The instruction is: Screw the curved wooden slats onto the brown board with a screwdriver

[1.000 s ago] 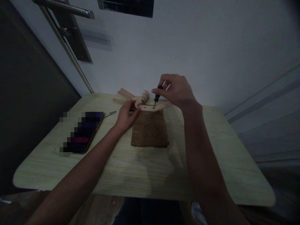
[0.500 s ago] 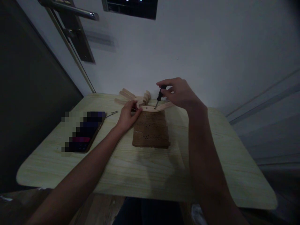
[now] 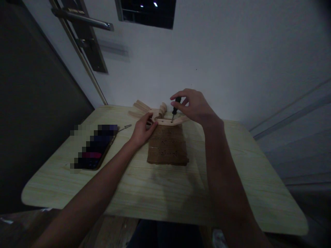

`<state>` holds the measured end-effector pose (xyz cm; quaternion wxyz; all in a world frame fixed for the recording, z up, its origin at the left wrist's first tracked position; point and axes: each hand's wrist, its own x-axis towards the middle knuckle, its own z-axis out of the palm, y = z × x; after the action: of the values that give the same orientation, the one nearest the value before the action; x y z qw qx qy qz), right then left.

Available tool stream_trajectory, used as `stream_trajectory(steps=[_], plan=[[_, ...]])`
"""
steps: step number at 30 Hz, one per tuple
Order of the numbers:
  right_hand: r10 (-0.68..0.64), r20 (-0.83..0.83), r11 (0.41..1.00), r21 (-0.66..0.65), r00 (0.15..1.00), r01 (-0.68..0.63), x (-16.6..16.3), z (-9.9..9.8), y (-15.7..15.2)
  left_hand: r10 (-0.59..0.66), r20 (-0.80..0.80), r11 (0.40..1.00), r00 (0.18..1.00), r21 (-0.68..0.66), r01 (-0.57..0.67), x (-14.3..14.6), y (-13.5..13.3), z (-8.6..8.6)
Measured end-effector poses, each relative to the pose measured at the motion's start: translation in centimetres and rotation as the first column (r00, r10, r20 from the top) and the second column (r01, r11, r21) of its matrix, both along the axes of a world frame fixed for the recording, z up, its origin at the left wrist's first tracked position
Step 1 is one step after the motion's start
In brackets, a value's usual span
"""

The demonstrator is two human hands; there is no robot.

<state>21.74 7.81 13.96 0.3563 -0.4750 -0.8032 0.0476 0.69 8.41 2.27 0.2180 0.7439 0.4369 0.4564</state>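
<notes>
My right hand (image 3: 192,105) pinches the black handle of a screwdriver (image 3: 175,109) between thumb and fingers. The shaft points down and its tip meets a hole in a pale wooden piece (image 3: 165,122). Thumb and fingers of my left hand (image 3: 143,128) are closed on the left end of that piece. A twisted wooden part (image 3: 162,109) rises behind it, and several pale slats (image 3: 141,106) stick out to the left. Beneath the piece lies a brown cardboard-like block (image 3: 167,146) with small holes in its top.
Left of my left hand a phone (image 3: 97,148), partly pixelated, lies on the light wood-grain table (image 3: 139,193). A thin metal tool (image 3: 125,127) lies beside its upper end. A white door with a metal handle (image 3: 85,20) stands directly behind the table.
The camera view has tipped slightly, so everything sits a little lower. My right hand has turned a little around the screwdriver handle, which stands more upright. My left hand keeps its hold.
</notes>
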Motion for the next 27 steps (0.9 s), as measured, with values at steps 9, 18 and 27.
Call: stream_trajectory(steps=[9, 18, 27], plan=[[0.038, -0.003, 0.999, -0.038, 0.999, -0.038, 0.0, 0.3, -0.4, 0.019, 0.02, 1.0, 1.0, 0.008, -0.019, 0.0, 0.0, -0.1], [0.021, -0.004, 0.999, -0.034, 1.0, -0.021, -0.3, 0.3, -0.3, 0.066, -0.028, 0.998, 0.997, -0.018, -0.067, -0.2, 0.2, 0.0], [0.0, 0.051, 1.0, -0.012, 0.999, 0.0, 0.2, -0.5, 0.0, 0.096, -0.055, 0.992, 0.994, -0.081, -0.1, -0.1, -0.2, 0.6]])
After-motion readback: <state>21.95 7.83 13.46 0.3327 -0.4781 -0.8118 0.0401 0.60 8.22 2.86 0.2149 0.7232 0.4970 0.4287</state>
